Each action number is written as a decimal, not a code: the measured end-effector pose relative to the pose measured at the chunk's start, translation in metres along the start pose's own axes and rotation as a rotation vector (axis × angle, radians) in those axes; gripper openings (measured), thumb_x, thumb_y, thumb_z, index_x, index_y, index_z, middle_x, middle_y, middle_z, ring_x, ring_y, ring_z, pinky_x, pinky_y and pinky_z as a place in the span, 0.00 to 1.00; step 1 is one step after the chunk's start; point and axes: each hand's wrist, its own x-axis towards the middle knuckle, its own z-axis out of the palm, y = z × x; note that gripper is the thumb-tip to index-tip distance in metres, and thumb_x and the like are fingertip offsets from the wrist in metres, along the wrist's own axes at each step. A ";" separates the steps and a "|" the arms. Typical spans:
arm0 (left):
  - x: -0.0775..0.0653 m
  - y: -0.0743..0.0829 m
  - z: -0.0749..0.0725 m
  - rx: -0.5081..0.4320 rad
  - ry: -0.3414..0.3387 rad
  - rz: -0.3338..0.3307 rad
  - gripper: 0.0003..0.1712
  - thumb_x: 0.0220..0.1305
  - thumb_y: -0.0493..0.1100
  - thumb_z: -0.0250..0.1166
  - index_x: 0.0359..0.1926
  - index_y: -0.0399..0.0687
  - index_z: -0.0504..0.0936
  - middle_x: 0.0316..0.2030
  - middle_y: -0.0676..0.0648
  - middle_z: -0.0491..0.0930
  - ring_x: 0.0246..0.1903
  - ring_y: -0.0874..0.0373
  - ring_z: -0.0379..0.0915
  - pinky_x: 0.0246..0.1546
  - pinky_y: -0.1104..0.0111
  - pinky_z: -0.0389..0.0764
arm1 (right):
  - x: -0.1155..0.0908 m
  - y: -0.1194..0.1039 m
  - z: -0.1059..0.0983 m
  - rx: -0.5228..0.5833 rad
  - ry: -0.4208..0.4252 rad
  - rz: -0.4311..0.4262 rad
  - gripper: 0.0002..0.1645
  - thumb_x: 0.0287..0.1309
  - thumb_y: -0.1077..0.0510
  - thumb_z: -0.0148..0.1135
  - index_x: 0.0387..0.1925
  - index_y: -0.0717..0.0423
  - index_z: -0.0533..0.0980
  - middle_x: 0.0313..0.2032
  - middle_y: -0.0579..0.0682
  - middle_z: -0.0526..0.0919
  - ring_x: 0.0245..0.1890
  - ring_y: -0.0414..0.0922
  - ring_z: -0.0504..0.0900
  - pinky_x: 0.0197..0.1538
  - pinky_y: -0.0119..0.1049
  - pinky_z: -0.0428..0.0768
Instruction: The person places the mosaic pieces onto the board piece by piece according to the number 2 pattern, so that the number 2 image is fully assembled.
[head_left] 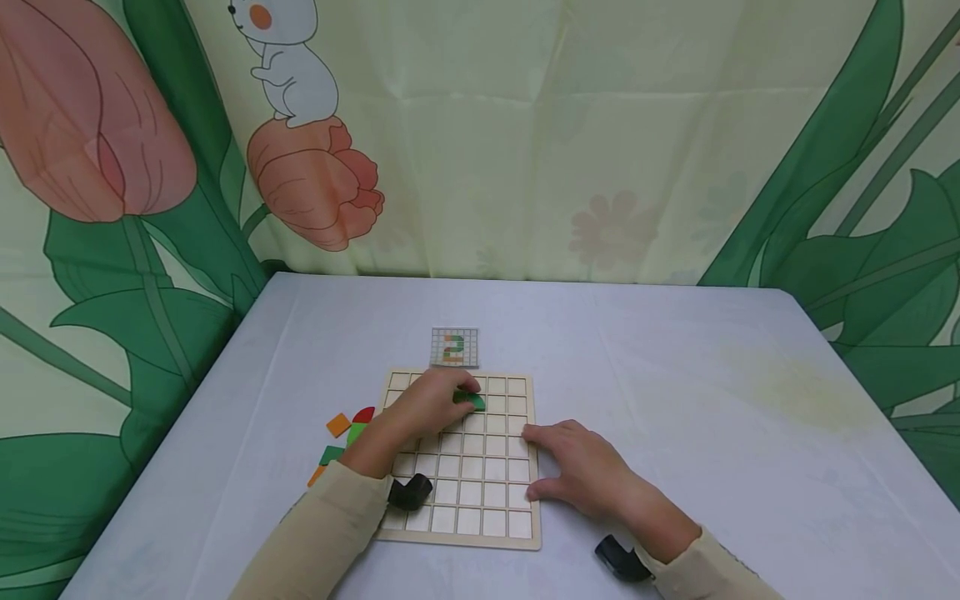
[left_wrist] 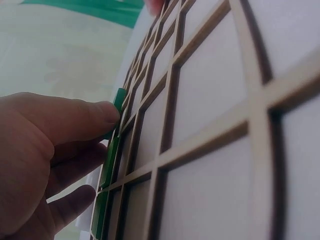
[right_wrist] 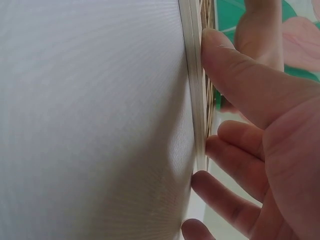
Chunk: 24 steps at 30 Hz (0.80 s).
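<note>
A wooden grid board [head_left: 472,547] with square cells lies flat on the table. Near its far end my left hand [head_left: 427,406] pinches a green quarter-round tile [head_left: 477,402] between thumb and fingers. In the left wrist view the thumb presses that tile, while further green tiles [left_wrist: 111,159] sit along the grid by the other fingers. My right hand [head_left: 581,467] touches the board's right edge, its thumb and fingers spread apart; in the right wrist view the fingertips [right_wrist: 212,145] are at the frame's side. A small pattern card [head_left: 454,362] with a coloured figure lies just beyond the board.
Left of the board, partly behind my left arm, lie loose tiles: an orange square [head_left: 338,425], a red rounded one [head_left: 364,414], a light green one [head_left: 355,433] and a dark green one [head_left: 331,455]. A printed curtain [head_left: 487,167] hangs behind the white table [head_left: 675,375].
</note>
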 end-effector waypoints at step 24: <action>0.001 0.000 0.003 0.021 -0.012 -0.004 0.13 0.63 0.40 0.71 0.49 0.47 0.85 0.44 0.51 0.82 0.43 0.56 0.74 0.51 0.61 0.79 | 0.000 0.001 0.001 0.001 0.006 -0.009 0.42 0.48 0.46 0.78 0.63 0.56 0.75 0.58 0.53 0.80 0.58 0.53 0.75 0.57 0.53 0.75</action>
